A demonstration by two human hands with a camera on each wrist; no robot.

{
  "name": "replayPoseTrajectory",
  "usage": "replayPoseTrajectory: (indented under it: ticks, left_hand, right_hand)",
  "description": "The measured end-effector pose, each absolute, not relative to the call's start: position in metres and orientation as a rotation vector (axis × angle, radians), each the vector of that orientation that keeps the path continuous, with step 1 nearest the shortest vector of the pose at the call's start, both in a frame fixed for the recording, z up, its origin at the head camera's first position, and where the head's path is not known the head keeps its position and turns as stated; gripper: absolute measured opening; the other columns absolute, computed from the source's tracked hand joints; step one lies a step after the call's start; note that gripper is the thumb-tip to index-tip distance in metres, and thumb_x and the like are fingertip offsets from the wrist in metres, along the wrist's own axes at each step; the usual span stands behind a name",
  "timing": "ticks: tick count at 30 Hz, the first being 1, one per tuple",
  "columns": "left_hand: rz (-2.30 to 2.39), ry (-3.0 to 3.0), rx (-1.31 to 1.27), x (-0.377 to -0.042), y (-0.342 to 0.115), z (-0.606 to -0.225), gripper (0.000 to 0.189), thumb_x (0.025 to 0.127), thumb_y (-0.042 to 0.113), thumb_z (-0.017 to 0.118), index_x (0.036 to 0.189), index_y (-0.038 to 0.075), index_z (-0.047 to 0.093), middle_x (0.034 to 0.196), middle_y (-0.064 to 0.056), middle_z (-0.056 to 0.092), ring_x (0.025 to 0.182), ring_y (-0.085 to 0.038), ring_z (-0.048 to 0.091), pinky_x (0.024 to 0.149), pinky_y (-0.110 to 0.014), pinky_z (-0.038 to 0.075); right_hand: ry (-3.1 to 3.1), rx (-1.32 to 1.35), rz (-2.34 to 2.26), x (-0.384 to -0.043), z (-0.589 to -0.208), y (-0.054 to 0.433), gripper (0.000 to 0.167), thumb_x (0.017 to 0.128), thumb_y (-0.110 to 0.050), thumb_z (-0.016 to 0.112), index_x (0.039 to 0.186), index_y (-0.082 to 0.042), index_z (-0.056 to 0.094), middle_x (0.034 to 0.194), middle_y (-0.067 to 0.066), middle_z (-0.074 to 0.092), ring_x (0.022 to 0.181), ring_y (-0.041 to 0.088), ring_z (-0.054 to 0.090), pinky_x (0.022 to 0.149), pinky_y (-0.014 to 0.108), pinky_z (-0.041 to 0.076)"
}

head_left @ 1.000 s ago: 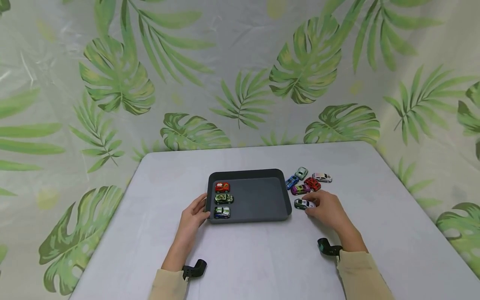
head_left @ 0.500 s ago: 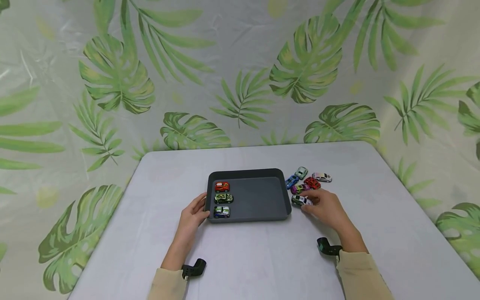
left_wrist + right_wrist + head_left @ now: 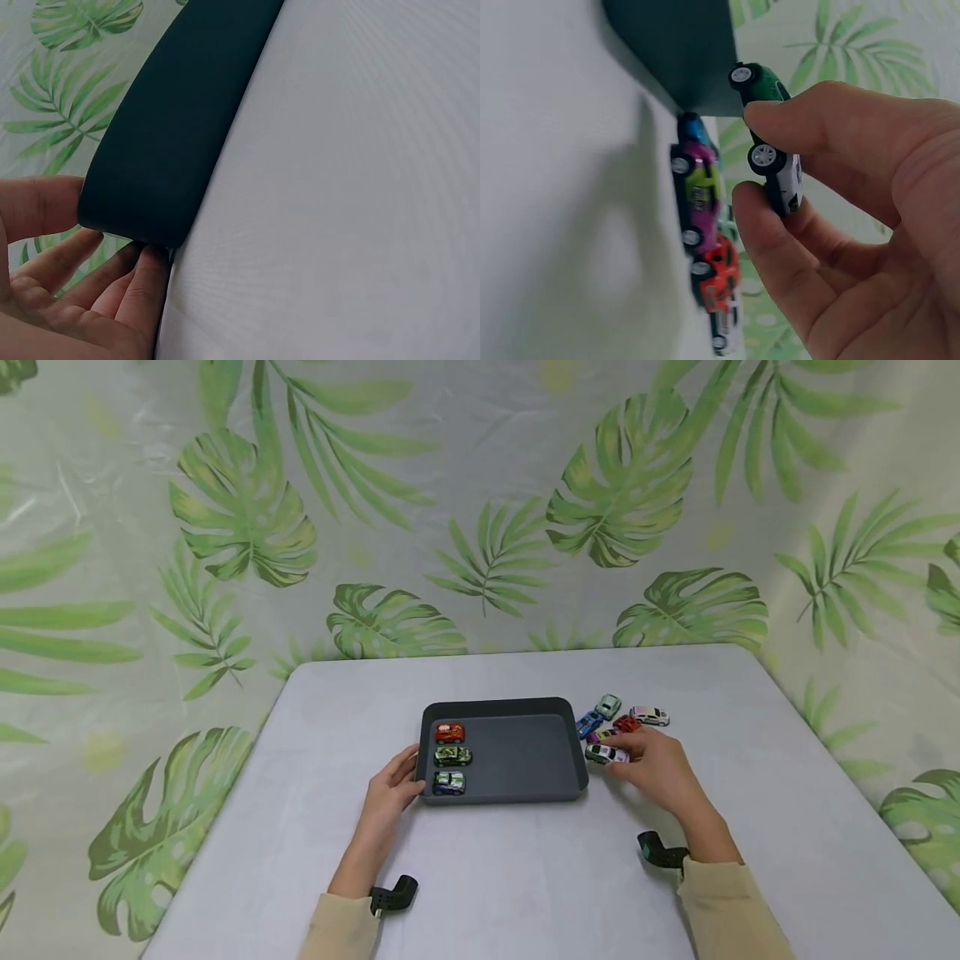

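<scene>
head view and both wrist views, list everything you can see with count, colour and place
table: 1, white, under everything else on it
leaf-print backdrop: 1, pale with green leaves, behind the table
tray: 1, dark grey, on the table
toy cars in the tray: 3, red car, green camouflage car, silver-and-blue car, lined up along its left side
loose toy cars: 5, pale green car, blue car, white car, red-orange car, purple-and-yellow car, clustered right of the tray
white-and-green car: 1, held off the table beside the tray's right side
wrist cameras: 2, black, one per wrist
sleeves: 2, beige, one per arm
left hand: 1, bare, touching the tray's near left corner
right hand: 1, bare, pinching the white-and-green car
</scene>
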State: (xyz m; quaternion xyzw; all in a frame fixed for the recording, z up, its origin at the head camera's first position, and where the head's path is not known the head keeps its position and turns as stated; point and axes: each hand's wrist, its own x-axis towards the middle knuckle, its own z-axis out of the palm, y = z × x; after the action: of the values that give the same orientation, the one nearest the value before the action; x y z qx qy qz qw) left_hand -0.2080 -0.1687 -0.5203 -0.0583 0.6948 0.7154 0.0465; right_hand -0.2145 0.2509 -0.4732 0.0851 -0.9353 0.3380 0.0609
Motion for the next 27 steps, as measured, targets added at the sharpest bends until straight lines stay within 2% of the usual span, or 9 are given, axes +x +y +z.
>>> replayPoseTrajectory:
  ticks: [5,7,10,14,16,20,21,23,27]
  left_hand:
    - [2.197,2.121,-0.160,-0.207,-0.169,-0.519,0.062,0.092,-0.002,0.061,0.149,0.020,0.049,0.153,-0.013,0.044,0.140,-0.027,0.043,0.111,-0.044,0.038]
    - [2.198,2.124,-0.155,-0.207,-0.169,-0.518,0.062,0.092,-0.002,0.061,0.149,0.020,0.049,0.153,-0.013,0.044,0.139,-0.027,0.043,0.111,-0.045,0.038]
    - [2.191,2.121,-0.169,-0.207,-0.168,-0.517,0.062,0.092,-0.002,0.061,0.149,0.021,0.049,0.153,-0.013,0.043,0.140,-0.026,0.043,0.111,-0.044,0.038]
    - [2.190,2.116,-0.192,-0.207,-0.167,-0.517,0.062,0.092,-0.002,0.061,0.149,0.020,0.049,0.153,-0.013,0.044,0.140,-0.026,0.043,0.111,-0.043,0.039]
    - [2.198,2.112,-0.196,-0.207,-0.167,-0.517,0.062,0.092,-0.003,0.061,0.149,0.020,0.050,0.152,-0.013,0.044,0.140,-0.027,0.043,0.111,-0.044,0.039]
    - [2.206,2.109,-0.191,-0.207,-0.167,-0.517,0.062,0.092,-0.003,0.061,0.149,0.018,0.050,0.152,-0.014,0.044,0.140,-0.027,0.043,0.111,-0.044,0.039]
    - [2.209,2.110,-0.183,-0.207,-0.168,-0.518,0.062,0.092,-0.003,0.060,0.149,0.017,0.049,0.152,-0.015,0.044,0.140,-0.028,0.043,0.111,-0.045,0.039]
    - [2.208,2.112,-0.182,-0.207,-0.167,-0.518,0.062,0.092,-0.003,0.061,0.149,0.017,0.050,0.152,-0.015,0.044,0.139,-0.029,0.043,0.110,-0.045,0.039]
    - [2.210,2.117,-0.179,-0.207,-0.167,-0.519,0.062,0.092,-0.004,0.061,0.149,0.016,0.050,0.152,-0.017,0.044,0.139,-0.030,0.044,0.109,-0.047,0.040]
  right_hand:
    - [-2.813,0.263,1.010,-0.217,-0.460,0.250,0.035,0.083,-0.016,0.079,0.118,-0.017,0.077,0.109,0.008,0.070,0.094,0.027,0.068,0.071,0.038,0.050]
    - [-2.804,0.270,1.016,-0.220,-0.456,0.248,0.035,0.083,-0.017,0.079,0.118,-0.018,0.077,0.110,0.007,0.071,0.098,0.028,0.069,0.077,0.043,0.051]
    - [-2.794,0.292,1.027,-0.222,-0.450,0.242,0.034,0.083,-0.017,0.081,0.117,-0.018,0.078,0.102,0.006,0.069,0.096,0.027,0.066,0.080,0.046,0.047]
    - [-2.794,0.333,1.028,-0.227,-0.448,0.229,0.034,0.081,-0.015,0.082,0.115,-0.016,0.079,0.087,0.004,0.060,0.083,0.023,0.052,0.072,0.042,0.041]
    - [-2.797,0.350,1.040,-0.231,-0.447,0.221,0.034,0.080,-0.014,0.082,0.114,-0.016,0.079,0.086,0.002,0.060,0.080,0.021,0.049,0.081,0.045,0.041]
    - [-2.824,0.380,1.073,-0.238,-0.446,0.203,0.034,0.081,-0.017,0.083,0.115,-0.016,0.079,0.091,0.003,0.061,0.082,0.019,0.057,0.080,0.043,0.047]
    - [-2.829,0.387,1.080,-0.239,-0.445,0.198,0.034,0.081,-0.018,0.083,0.115,-0.015,0.079,0.092,0.003,0.062,0.083,0.019,0.059,0.078,0.042,0.049]
    - [-2.840,0.401,1.089,-0.242,-0.444,0.188,0.034,0.081,-0.018,0.082,0.115,-0.015,0.078,0.094,0.004,0.062,0.083,0.020,0.062,0.064,0.035,0.050]
    - [-2.851,0.429,1.087,-0.249,-0.441,0.169,0.034,0.082,-0.018,0.082,0.115,-0.014,0.078,0.093,0.006,0.063,0.082,0.021,0.062,0.063,0.032,0.051]
